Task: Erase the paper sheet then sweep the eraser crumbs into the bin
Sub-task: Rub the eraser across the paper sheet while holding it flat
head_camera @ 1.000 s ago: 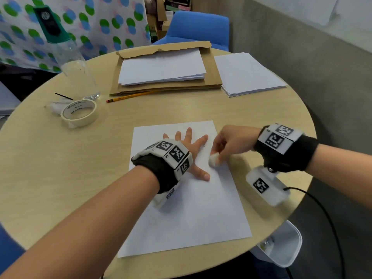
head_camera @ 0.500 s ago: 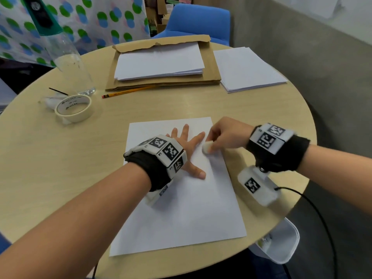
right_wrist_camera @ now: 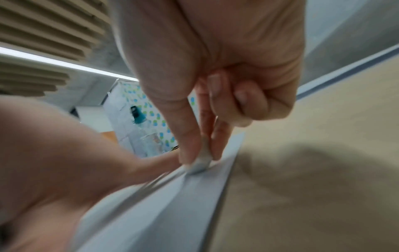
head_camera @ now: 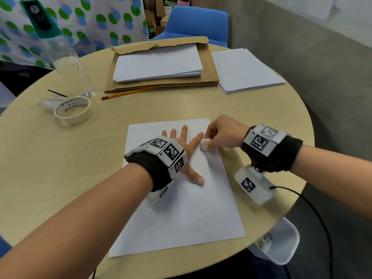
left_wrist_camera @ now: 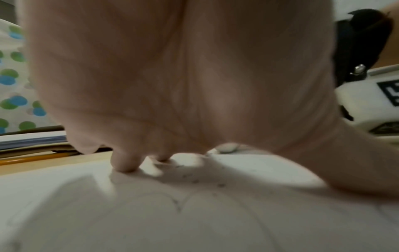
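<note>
A white paper sheet lies on the round wooden table in front of me. My left hand presses flat on its upper part with fingers spread. My right hand pinches a small white eraser between thumb and fingers and holds it against the paper beside the left index finger. The right wrist view shows the eraser touching the sheet near its right edge. Under my left palm, small dark eraser crumbs and faint pencil lines mark the paper. A white bin stands below the table's right edge.
At the back lie a brown envelope with a paper stack, another paper stack and a yellow pencil. A tape roll and a clear bottle stand at the left. A blue chair is behind the table.
My right hand has moved the eraser up the sheet, from beside the left thumb to beside the left index fingertip. The left hand stays pressed on the paper.
</note>
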Demonstrator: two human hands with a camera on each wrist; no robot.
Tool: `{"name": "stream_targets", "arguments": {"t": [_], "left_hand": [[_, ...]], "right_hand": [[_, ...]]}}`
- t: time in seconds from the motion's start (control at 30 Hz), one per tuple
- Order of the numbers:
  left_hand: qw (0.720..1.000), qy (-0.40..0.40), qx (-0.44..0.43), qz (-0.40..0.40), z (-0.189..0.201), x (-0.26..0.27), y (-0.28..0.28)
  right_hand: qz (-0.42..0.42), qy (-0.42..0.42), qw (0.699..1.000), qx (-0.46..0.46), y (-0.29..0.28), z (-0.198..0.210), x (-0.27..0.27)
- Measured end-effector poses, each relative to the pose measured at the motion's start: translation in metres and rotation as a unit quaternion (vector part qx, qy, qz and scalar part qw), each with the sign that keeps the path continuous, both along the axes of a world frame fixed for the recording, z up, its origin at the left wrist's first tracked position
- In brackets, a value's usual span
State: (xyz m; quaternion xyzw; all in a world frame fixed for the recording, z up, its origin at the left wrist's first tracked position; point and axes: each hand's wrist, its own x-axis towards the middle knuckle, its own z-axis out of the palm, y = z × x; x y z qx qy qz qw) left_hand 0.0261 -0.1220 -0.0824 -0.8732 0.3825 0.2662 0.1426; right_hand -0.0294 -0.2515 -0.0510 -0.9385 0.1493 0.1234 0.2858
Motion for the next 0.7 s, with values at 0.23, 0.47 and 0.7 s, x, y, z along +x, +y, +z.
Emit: {"name": "stream_targets", "arguments": {"t": [0.23,0.47,0.7], "left_hand": [[1.0,-0.006,0.007,0.0,-0.001,0.0,-0.002],[1.0,-0.006,0.004,-0.001,-0.001,0.0,-0.001],[1.0,0.001,0.004,0.001,-0.002,0.001,-0.001]], "right_hand": [[0.089,0.115,0.989,0.029,0.007,0.004,-0.028],[-0.006,0.011,0.999,0.029,0.003,-0.004,-0.01],[0.036,0.098,0.994,0.017,0.003,0.006,-0.01]]}}
